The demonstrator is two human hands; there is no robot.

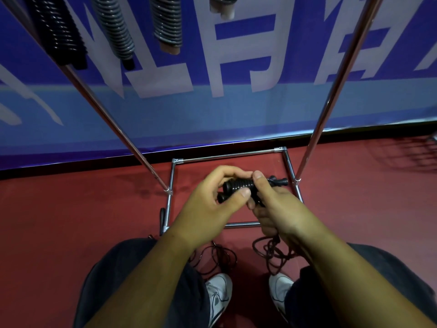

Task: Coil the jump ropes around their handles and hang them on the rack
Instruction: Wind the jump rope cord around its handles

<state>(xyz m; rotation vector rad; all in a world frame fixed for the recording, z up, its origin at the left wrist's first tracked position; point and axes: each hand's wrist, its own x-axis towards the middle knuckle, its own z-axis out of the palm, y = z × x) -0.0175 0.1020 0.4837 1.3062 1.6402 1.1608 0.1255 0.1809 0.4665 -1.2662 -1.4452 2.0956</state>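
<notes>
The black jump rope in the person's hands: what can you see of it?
The black jump rope looks like rubber or plastic. Its cord is wound in tight ribbed turns round two handles held side by side, above the rack's base. Handle ends stick out at both sides of the coil. The left hand pinches the coil between thumb and fingers; the right hand grips its other side. Unwound cord hangs below the right hand into a loose tangle on the red floor.

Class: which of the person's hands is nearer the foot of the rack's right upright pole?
Right. The right hand grips the coiled jump rope just left of the foot of the right upright pole; the left hand holds the bundle's other end, farther left.
</notes>
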